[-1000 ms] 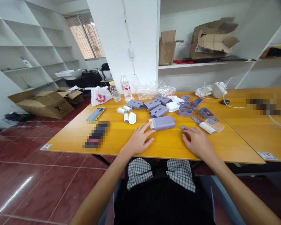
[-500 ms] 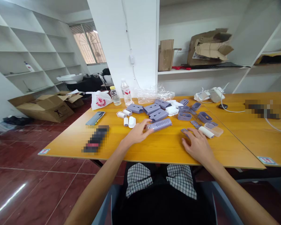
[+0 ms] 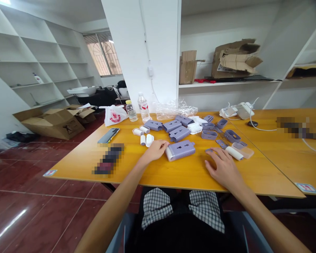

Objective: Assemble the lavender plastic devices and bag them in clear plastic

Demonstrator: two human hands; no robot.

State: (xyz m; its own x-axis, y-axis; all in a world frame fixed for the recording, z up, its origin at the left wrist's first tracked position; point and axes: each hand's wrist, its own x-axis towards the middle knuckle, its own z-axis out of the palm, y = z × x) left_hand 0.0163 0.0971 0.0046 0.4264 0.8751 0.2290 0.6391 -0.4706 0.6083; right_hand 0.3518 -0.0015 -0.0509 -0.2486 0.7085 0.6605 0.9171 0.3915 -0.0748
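A purple slotted case lies on the table in front of me, slotted face up, with a clear or whitish end showing on its left. My left hand is at that left end, fingertips drawn together on the upper corner. My right hand rests on the table further right, its thumb apart from the fingers. Under its fingertips is a small flat purple piece, partly hidden. Close beside this hand lie a white cylinder and a clear plastic cover.
Behind the case are more purple slotted shells, purple frames and white parts. Small white rollers lie left. Two bottles, a plastic bag and a phone stand or lie further off.
The purple case has turned from its perforated narrow side to lying with its slotted face up. My left-hand fingers have drawn together. My right hand has hardly moved.
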